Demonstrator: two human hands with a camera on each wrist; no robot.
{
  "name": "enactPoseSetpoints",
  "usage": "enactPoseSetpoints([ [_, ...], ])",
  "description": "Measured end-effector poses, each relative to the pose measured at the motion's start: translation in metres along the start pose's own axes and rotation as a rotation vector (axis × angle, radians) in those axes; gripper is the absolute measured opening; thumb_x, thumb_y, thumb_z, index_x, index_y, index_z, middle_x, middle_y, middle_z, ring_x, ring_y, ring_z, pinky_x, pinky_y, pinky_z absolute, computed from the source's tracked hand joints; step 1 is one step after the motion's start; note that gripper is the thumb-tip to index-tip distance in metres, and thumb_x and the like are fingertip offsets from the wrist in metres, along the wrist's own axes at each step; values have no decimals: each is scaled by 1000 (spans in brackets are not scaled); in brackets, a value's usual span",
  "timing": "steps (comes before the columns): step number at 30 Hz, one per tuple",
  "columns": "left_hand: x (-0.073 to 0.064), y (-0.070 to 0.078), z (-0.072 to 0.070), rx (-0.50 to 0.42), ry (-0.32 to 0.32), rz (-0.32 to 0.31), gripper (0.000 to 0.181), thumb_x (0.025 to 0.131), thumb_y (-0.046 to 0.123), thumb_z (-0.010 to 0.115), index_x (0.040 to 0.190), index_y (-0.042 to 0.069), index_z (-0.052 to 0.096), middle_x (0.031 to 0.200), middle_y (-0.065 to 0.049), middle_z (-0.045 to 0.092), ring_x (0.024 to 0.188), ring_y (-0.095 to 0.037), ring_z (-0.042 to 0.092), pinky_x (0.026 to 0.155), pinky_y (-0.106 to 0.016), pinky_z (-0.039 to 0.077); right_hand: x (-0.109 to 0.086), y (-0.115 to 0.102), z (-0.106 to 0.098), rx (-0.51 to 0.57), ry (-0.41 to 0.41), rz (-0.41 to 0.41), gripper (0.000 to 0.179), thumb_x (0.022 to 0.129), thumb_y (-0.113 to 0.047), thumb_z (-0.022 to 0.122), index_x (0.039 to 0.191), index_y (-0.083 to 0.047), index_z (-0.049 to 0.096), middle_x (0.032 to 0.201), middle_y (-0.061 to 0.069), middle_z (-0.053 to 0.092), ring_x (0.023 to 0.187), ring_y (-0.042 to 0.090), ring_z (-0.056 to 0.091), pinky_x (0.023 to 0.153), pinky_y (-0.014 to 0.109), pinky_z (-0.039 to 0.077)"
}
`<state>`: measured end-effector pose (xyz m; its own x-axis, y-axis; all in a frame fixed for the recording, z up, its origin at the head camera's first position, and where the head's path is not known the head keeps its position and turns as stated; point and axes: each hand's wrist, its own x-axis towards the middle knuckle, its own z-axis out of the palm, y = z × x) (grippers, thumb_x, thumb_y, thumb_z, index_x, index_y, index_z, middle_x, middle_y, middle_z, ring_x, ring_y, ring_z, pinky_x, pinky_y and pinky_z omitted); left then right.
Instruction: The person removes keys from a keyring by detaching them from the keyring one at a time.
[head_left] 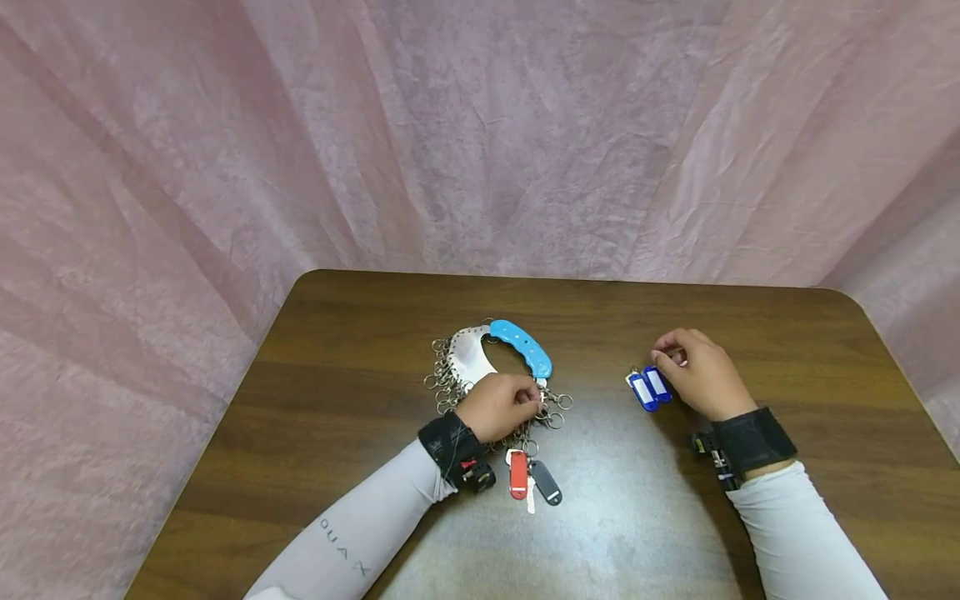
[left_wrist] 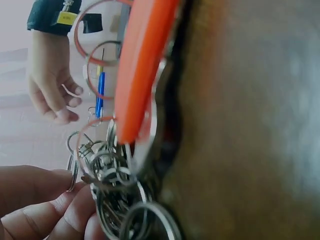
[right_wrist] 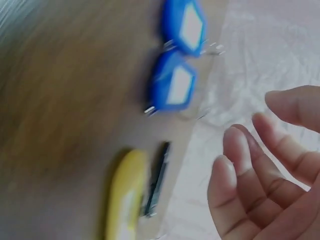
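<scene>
My left hand point(head_left: 498, 408) lies over a key ring holder with a white plate point(head_left: 468, 357) and a blue handle point(head_left: 521, 347). Thumb and fingers pinch a small metal split ring point(left_wrist: 74, 170), one of several hanging along the plate's edge. A red key tag point(head_left: 518, 477), a dark grey key tag point(head_left: 546, 483) and a key point(head_left: 531, 497) hang toward the near side. At the right, my right hand point(head_left: 705, 375) hovers with loosely bent, parted fingers, holding nothing. Next to it lie two blue key tags point(head_left: 642, 392) with white labels.
A yellow key tag point(right_wrist: 127, 195) and a slim black item point(right_wrist: 159, 180) lie near the blue tags in the right wrist view. The brown wooden table point(head_left: 360, 333) has rounded far corners, with a pink curtain point(head_left: 480, 167) behind it.
</scene>
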<state>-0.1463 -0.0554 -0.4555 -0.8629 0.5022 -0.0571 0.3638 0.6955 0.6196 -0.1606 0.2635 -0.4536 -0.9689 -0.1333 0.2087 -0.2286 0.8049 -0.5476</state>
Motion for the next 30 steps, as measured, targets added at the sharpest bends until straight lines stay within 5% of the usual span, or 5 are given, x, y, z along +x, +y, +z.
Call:
enactPoseSetpoints([
  [30, 6, -14, -11, -27, 43, -31, 9, 94, 18, 63, 90, 16, 71, 81, 5, 68, 74, -5, 57, 71, -22, 46, -18, -76, 26, 88, -117, -239, 9, 92, -13, 70, 101, -10, 70, 85, -6, 64, 74, 3, 56, 67, 23, 50],
])
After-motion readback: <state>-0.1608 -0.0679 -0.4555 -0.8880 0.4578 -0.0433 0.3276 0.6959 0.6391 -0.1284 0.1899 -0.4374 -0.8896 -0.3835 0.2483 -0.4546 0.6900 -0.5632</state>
